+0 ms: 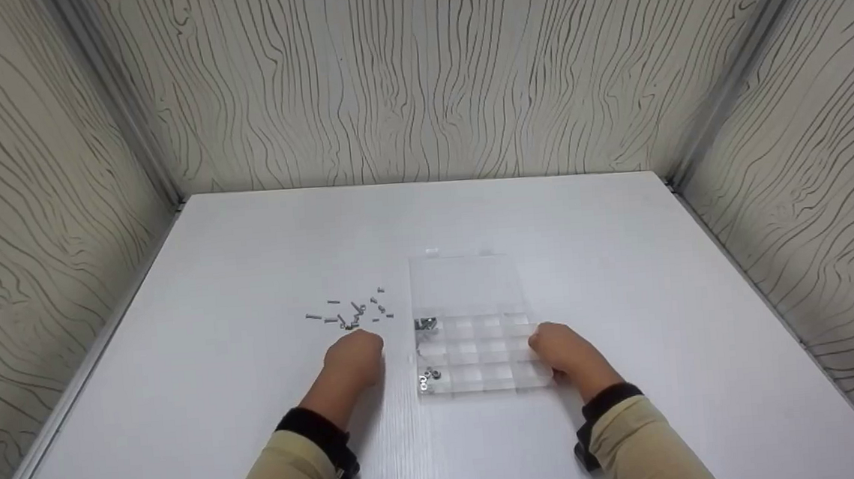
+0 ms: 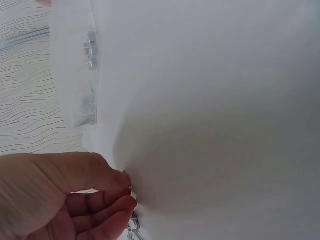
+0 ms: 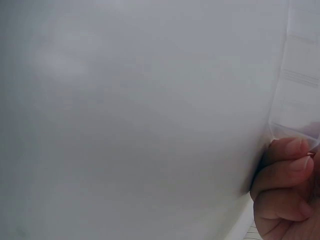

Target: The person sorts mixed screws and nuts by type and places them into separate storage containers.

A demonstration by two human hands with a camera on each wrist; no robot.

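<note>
A clear plastic compartment box [image 1: 474, 375] lies on the table with its lid [image 1: 464, 280] folded open away from the person. My right hand [image 1: 566, 350] grips the box's right side wall, its fingers curled at the edge in the right wrist view. My left hand [image 1: 356, 357] is low over the table, left of the box and just in front of several loose screws [image 1: 357, 316]. Its thumb and fingertips pinch a small screw [image 2: 127, 176], mostly hidden by the fingers. Metal nuts [image 1: 425, 378] lie in the box's near left compartment, and small screws [image 1: 425, 324] in the far left one.
The white table [image 1: 709, 400] spreads out on all sides of the box. Wood-patterned panels [image 1: 385, 77] with grey metal corner posts [image 1: 117, 103] enclose it at the back and both sides.
</note>
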